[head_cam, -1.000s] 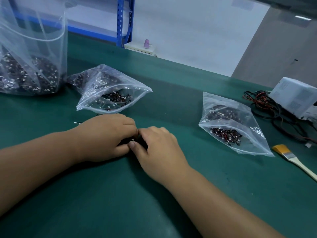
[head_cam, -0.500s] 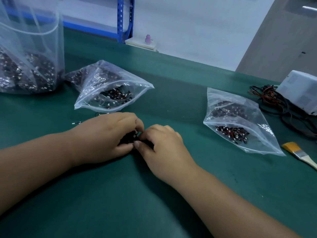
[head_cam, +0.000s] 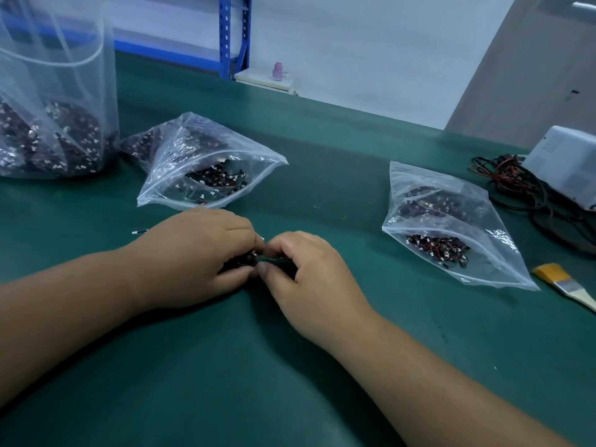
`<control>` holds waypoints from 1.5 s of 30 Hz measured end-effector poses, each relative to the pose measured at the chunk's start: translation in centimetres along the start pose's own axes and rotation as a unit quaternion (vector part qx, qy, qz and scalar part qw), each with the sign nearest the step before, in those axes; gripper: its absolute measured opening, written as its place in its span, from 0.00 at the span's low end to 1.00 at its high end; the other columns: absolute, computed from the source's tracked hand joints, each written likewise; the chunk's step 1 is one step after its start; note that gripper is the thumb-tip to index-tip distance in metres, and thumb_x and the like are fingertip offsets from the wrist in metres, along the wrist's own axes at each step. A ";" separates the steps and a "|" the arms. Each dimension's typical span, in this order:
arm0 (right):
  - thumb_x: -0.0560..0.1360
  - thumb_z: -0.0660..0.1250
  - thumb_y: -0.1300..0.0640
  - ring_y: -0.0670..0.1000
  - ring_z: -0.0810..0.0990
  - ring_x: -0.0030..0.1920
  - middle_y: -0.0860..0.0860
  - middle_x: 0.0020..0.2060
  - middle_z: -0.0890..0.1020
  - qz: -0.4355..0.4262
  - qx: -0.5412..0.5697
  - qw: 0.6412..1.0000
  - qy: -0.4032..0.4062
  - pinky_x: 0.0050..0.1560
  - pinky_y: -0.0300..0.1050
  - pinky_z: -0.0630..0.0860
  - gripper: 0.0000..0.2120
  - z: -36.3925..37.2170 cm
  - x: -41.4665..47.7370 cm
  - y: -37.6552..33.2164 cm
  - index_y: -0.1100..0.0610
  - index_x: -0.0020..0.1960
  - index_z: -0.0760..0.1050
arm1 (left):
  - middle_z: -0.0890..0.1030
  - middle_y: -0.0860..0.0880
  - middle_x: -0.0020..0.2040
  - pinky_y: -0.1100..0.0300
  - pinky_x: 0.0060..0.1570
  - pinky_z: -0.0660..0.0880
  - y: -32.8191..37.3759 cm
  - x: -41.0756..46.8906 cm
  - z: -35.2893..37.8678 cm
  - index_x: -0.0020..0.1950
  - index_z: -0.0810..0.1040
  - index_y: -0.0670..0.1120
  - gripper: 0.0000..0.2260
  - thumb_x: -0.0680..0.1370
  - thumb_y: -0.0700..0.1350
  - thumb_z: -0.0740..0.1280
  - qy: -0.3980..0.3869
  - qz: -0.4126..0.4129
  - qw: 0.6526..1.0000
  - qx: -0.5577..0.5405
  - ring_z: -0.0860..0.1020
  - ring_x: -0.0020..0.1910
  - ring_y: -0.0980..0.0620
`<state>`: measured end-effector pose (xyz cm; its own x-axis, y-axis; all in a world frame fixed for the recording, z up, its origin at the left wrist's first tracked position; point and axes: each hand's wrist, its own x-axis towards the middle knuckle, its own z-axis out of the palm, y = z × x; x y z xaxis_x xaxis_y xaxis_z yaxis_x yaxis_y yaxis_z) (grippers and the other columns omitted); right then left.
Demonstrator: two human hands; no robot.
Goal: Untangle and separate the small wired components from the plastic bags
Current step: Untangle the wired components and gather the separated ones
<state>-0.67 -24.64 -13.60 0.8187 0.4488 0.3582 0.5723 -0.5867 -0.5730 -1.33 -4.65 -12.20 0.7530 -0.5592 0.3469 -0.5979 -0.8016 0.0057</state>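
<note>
Dark wires point(head_cam: 240, 260) are bunched in the closed left hand point(head_cam: 196, 256), one end pinched just right of it by the right hand point(head_cam: 300, 269), bags lying farther off.

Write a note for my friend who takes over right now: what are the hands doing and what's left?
Left hand and right hand pinch one dark clump of wired components between them on the green table.
One separated piece lies left of the left hand.
Open bag sits behind the hands, a second bag to the right, a big bag far left; all hold tangles.
Nearly everything is left to untangle.
</note>
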 end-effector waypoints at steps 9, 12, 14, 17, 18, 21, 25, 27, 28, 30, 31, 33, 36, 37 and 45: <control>0.73 0.69 0.42 0.50 0.76 0.51 0.42 0.45 0.79 0.033 -0.004 0.999 -0.014 0.54 0.53 0.75 0.13 -0.2 0.0 -0.2 0.45 0.54 0.74 | 0.81 0.56 0.47 0.61 0.45 0.71 0.5 -0.2 0.0 0.63 0.70 0.52 0.21 0.71 0.55 0.62 0.041 -0.002 0.998 -0.055 0.77 0.44 0.55; 0.74 0.67 0.42 0.48 0.74 0.53 0.39 0.47 0.79 0.026 -0.030 0.999 -0.036 0.59 0.52 0.73 0.17 -0.2 0.0 -0.4 0.39 0.62 0.70 | 0.73 0.62 0.48 0.63 0.43 0.70 0.5 -0.3 0.3 0.61 0.69 0.51 0.20 0.71 0.55 0.64 0.072 0.000 0.994 -0.081 0.74 0.43 0.56; 0.75 0.67 0.43 0.48 0.74 0.53 0.39 0.48 0.79 0.019 -0.028 0.998 -0.043 0.60 0.52 0.72 0.20 -0.3 0.0 -0.5 0.38 0.66 0.69 | 0.66 0.63 0.52 0.61 0.43 0.72 0.3 -0.4 0.4 0.60 0.67 0.50 0.20 0.72 0.55 0.64 0.085 0.001 0.993 -0.087 0.73 0.42 0.56; 0.77 0.67 0.45 0.51 0.76 0.55 0.44 0.51 0.80 0.006 -0.047 0.998 -0.050 0.61 0.55 0.72 0.18 -0.3 0.0 -0.5 0.44 0.66 0.73 | 0.68 0.54 0.60 0.54 0.44 0.76 0.0 -0.4 0.7 0.62 0.65 0.48 0.23 0.72 0.54 0.67 0.080 -0.004 0.994 -0.071 0.75 0.44 0.52; 0.78 0.66 0.46 0.52 0.76 0.55 0.45 0.49 0.80 -0.003 -0.061 0.997 -0.054 0.60 0.55 0.71 0.15 -0.3 0.1 -0.6 0.45 0.63 0.75 | 0.68 0.52 0.63 0.54 0.45 0.76 0.0 -0.4 0.7 0.63 0.65 0.47 0.24 0.72 0.53 0.69 0.075 -0.009 0.995 -0.068 0.75 0.45 0.51; 0.79 0.66 0.50 0.53 0.75 0.52 0.46 0.45 0.77 -0.024 -0.072 0.995 -0.058 0.57 0.56 0.71 0.07 -0.2 0.1 -0.6 0.48 0.55 0.78 | 0.69 0.51 0.67 0.58 0.54 0.74 0.0 -0.2 0.5 0.69 0.66 0.48 0.27 0.72 0.53 0.66 0.046 -0.024 0.996 -0.070 0.75 0.51 0.54; 0.78 0.67 0.57 0.53 0.76 0.48 0.48 0.43 0.79 -0.023 -0.008 0.999 -0.040 0.54 0.56 0.73 0.03 -0.2 0.0 -0.4 0.51 0.48 0.79 | 0.80 0.58 0.54 0.51 0.56 0.75 0.3 0.0 0.0 0.60 0.76 0.55 0.17 0.74 0.56 0.59 -0.014 -0.012 0.999 -0.033 0.77 0.54 0.55; 0.77 0.68 0.58 0.51 0.77 0.47 0.48 0.42 0.80 -0.020 0.013 0.999 -0.032 0.52 0.55 0.74 0.04 -0.2 0.0 -0.3 0.51 0.47 0.80 | 0.80 0.58 0.50 0.49 0.52 0.75 0.3 0.1 -0.2 0.54 0.78 0.55 0.14 0.75 0.57 0.58 -0.021 -0.006 0.999 -0.031 0.78 0.51 0.54; 0.77 0.68 0.59 0.50 0.77 0.47 0.47 0.42 0.80 -0.017 0.021 0.999 -0.025 0.51 0.54 0.74 0.04 -0.1 0.0 -0.1 0.51 0.47 0.80 | 0.80 0.58 0.49 0.49 0.51 0.75 0.3 0.1 -0.1 0.53 0.79 0.54 0.14 0.75 0.57 0.58 -0.021 -0.005 0.999 -0.032 0.78 0.50 0.54; 0.77 0.68 0.58 0.47 0.77 0.45 0.44 0.41 0.80 -0.006 0.042 0.999 -0.012 0.49 0.49 0.75 0.05 0.0 0.0 0.2 0.49 0.46 0.80 | 0.80 0.57 0.48 0.49 0.50 0.75 0.1 0.0 -0.1 0.52 0.79 0.53 0.14 0.75 0.57 0.58 -0.019 -0.006 0.999 -0.039 0.77 0.49 0.54; 0.77 0.68 0.58 0.45 0.77 0.44 0.44 0.40 0.80 -0.001 0.058 0.998 -0.005 0.46 0.46 0.75 0.06 0.0 0.0 0.3 0.48 0.45 0.79 | 0.80 0.57 0.47 0.49 0.49 0.76 0.1 0.0 0.0 0.51 0.79 0.53 0.14 0.75 0.56 0.58 -0.016 -0.007 0.999 -0.046 0.77 0.48 0.54; 0.76 0.68 0.59 0.44 0.76 0.42 0.42 0.38 0.79 0.009 0.084 0.996 0.012 0.42 0.37 0.73 0.08 0.1 0.0 0.5 0.46 0.43 0.78 | 0.80 0.58 0.46 0.50 0.48 0.76 0.1 0.0 -0.1 0.51 0.79 0.53 0.13 0.75 0.56 0.58 -0.009 -0.004 0.998 -0.055 0.77 0.47 0.54; 0.76 0.67 0.59 0.44 0.76 0.39 0.42 0.37 0.79 0.020 0.109 0.993 0.036 0.38 0.34 0.71 0.09 0.1 0.1 0.8 0.45 0.43 0.76 | 0.78 0.59 0.44 0.52 0.47 0.75 0.1 0.0 -0.1 0.50 0.78 0.55 0.11 0.75 0.55 0.59 -0.002 -0.004 0.998 -0.062 0.76 0.45 0.55; 0.76 0.66 0.60 0.44 0.75 0.39 0.43 0.38 0.79 0.024 0.116 0.992 0.042 0.38 0.34 0.72 0.09 0.1 0.1 0.8 0.45 0.44 0.75 | 0.78 0.59 0.43 0.53 0.47 0.75 0.1 0.0 0.0 0.50 0.78 0.55 0.11 0.75 0.55 0.59 0.001 -0.005 0.998 -0.064 0.76 0.45 0.55; 0.75 0.62 0.53 0.48 0.78 0.39 0.46 0.39 0.80 0.057 0.177 0.980 0.066 0.43 0.45 0.76 0.03 0.2 0.3 1.0 0.45 0.45 0.74 | 0.70 0.65 0.44 0.64 0.50 0.69 -0.2 -0.2 0.2 0.58 0.79 0.55 0.12 0.75 0.51 0.65 0.003 -0.037 0.997 -0.062 0.75 0.46 0.60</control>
<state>0.14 -24.92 -14.19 0.8884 0.2891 0.3566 0.4443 -0.3461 -0.8263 -1.30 -4.42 -12.45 0.7949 -0.4980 0.3466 -0.5706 -0.8078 0.1481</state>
